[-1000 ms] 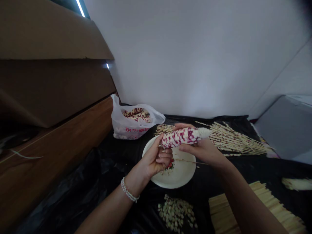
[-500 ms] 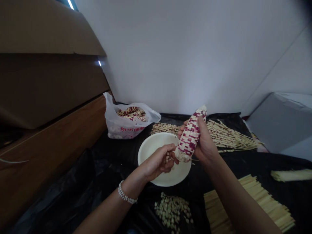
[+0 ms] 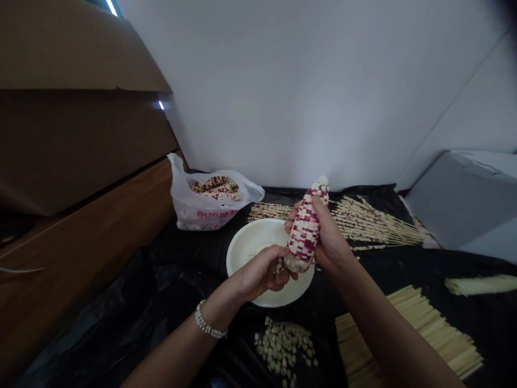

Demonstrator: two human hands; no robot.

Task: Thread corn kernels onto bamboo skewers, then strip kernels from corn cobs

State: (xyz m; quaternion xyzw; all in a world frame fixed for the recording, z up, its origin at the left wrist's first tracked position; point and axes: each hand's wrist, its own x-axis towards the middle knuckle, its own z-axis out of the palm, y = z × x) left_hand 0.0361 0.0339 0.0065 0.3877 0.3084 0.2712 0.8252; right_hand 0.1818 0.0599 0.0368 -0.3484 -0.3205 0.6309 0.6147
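Snugly, the right hand (image 3: 330, 237) clasps corn (image 3: 305, 226) above a bowl (image 3: 246, 236); the left hand (image 3: 262, 275) curls around loose kernels (image 3: 278, 266).

- Sheet (image 3: 181, 291): underneath, running back to the wall (image 3: 302, 91).
- Bowl (image 3: 244, 242): on the sheet, near the middle.
- Corn cob (image 3: 305, 226): above the bowl's right side, between left hand (image 3: 262, 275) and right hand (image 3: 329, 237).
- Bag (image 3: 202, 215): behind and left of the bowl, more cobs (image 3: 220, 188) inside.
- Stalks (image 3: 363, 221): behind the bowl, extending right.
- Kernels (image 3: 285, 342): before the bowl, on the sheet.
- Sticks (image 3: 432, 328): right of the kernels, partly behind the right forearm.
- Boxes: one far left (image 3: 81, 134), one far right (image 3: 456, 205).
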